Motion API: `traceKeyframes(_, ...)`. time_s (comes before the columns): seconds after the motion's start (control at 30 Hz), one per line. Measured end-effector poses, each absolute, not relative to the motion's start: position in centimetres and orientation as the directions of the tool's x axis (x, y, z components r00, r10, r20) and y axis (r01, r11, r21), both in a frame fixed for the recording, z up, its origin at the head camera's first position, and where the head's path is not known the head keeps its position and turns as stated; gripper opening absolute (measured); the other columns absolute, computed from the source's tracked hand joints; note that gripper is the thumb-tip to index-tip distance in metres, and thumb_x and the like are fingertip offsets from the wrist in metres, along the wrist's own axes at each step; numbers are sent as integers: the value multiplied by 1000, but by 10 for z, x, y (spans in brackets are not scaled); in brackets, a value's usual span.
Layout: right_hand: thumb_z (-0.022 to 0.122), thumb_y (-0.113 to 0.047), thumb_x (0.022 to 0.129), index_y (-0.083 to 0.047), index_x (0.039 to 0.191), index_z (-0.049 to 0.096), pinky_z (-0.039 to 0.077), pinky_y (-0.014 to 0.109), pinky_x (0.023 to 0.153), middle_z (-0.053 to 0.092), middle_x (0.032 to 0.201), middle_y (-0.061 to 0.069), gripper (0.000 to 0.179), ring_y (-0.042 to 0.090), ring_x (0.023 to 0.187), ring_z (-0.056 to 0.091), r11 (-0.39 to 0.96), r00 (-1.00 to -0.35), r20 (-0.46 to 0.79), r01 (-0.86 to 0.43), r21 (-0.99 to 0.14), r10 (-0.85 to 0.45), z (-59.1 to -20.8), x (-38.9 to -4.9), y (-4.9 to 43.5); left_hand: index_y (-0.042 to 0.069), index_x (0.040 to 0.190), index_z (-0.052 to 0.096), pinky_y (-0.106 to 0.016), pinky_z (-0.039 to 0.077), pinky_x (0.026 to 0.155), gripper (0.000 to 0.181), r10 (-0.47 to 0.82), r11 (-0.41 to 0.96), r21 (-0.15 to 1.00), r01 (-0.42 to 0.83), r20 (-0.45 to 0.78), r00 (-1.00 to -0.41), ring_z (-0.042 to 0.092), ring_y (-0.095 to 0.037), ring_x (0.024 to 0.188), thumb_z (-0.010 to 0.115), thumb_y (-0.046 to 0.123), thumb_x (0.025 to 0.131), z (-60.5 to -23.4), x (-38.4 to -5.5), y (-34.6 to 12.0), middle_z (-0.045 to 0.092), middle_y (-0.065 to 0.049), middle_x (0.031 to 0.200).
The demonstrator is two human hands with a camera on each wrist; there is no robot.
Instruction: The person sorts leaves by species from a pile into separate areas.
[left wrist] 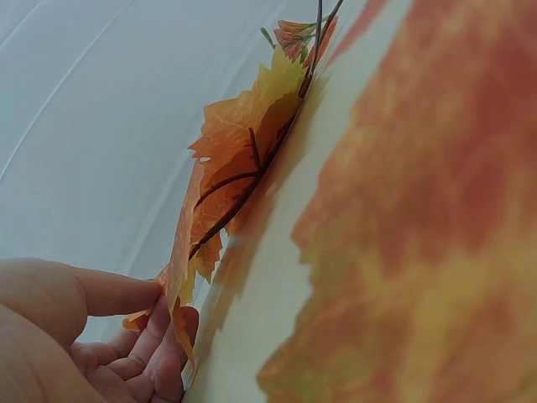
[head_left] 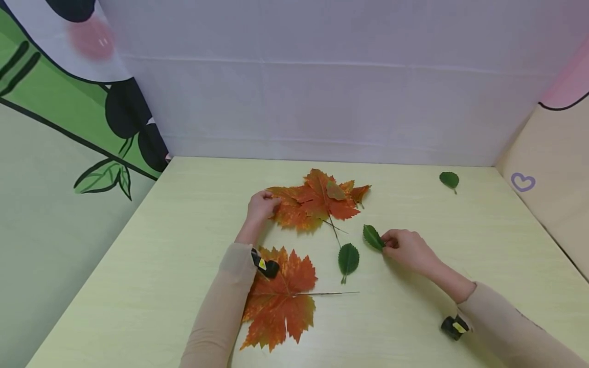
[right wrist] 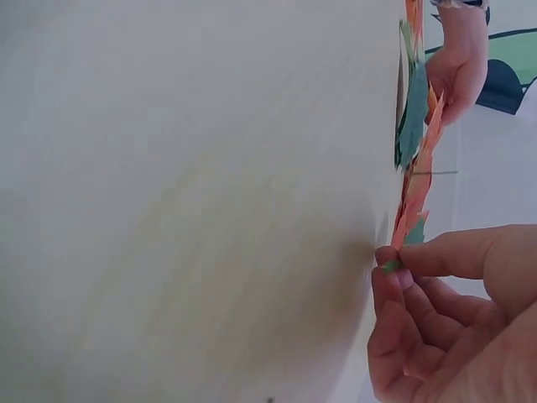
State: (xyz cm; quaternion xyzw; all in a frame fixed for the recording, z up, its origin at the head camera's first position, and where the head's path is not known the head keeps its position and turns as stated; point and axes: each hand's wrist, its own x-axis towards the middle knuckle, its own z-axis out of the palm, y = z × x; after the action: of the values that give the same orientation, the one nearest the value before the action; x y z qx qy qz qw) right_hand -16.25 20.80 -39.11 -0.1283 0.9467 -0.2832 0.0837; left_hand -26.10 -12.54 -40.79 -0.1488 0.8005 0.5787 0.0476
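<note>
In the head view my left hand (head_left: 263,206) pinches the left edge of an orange maple leaf (head_left: 290,212) in the upper pile. The left wrist view shows that leaf's edge (left wrist: 178,277) between thumb and fingers, slightly raised from the table. My right hand (head_left: 409,249) holds a small green leaf (head_left: 373,237) by its stem end, between thumb and fingertips, just right of the pile. Another green leaf (head_left: 348,259) lies below the pile. A large orange maple leaf (head_left: 294,291) lies nearer me, partly hidden by my left forearm.
One more green leaf (head_left: 449,179) lies at the far right of the pale table (head_left: 405,327). A small yellowish-green leaf (head_left: 335,190) rests on the upper pile. A pale cloth backdrop (head_left: 322,112) stands behind the table. Each wrist wears a black camera (head_left: 454,327).
</note>
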Motion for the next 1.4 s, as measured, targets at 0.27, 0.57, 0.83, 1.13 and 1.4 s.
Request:
traceKeyframes(0.27, 59, -6, 81, 5, 98, 63, 47, 32, 66, 66, 85, 10, 20, 19, 76, 59, 816, -961, -111, -151, -558, -254, -388, -174, 216, 2, 111, 49, -27, 38, 66, 27, -188, 275, 915, -296, -250, -950, 46, -17, 81, 58, 15, 89, -408, -263, -126, 50, -9, 101)
traceKeyframes(0.57, 58, -9, 82, 4, 97, 63, 44, 28, 62, 65, 85, 11, 21, 18, 73, 57, 824, -972, -115, -109, -556, -206, -390, -192, 230, 2, 109, 49, -27, 38, 64, 26, -189, 290, 911, -293, -246, -951, 45, -17, 78, 59, 16, 88, -410, -262, -125, 48, -7, 96)
traceKeyframes(0.83, 59, -12, 84, 7, 102, 63, 44, 29, 64, 66, 88, 15, 26, 20, 72, 58, 831, -985, -86, -79, -551, -151, -388, -209, 240, 2, 110, 49, -27, 38, 65, 27, -199, 288, 907, -306, -256, -946, 45, -17, 80, 58, 15, 89, -408, -262, -126, 49, -8, 100)
traceKeyframes(1.13, 59, -17, 85, 6, 102, 63, 44, 35, 69, 66, 91, 17, 29, 26, 80, 59, 848, -992, -77, -41, -529, -96, -388, -230, 256, 2, 109, 48, -28, 38, 67, 25, -198, 269, 914, -304, -256, -946, 46, -18, 82, 58, 14, 89, -408, -262, -125, 50, -9, 101)
traceKeyframes(1.4, 56, -19, 87, 7, 105, 62, 44, 44, 77, 64, 98, 21, 32, 35, 90, 57, 857, -997, -64, -10, -516, -50, -390, -250, 274, 2, 109, 49, -27, 37, 65, 25, -200, 295, 906, -304, -253, -947, 44, -17, 79, 57, 15, 89, -409, -262, -125, 48, -8, 99)
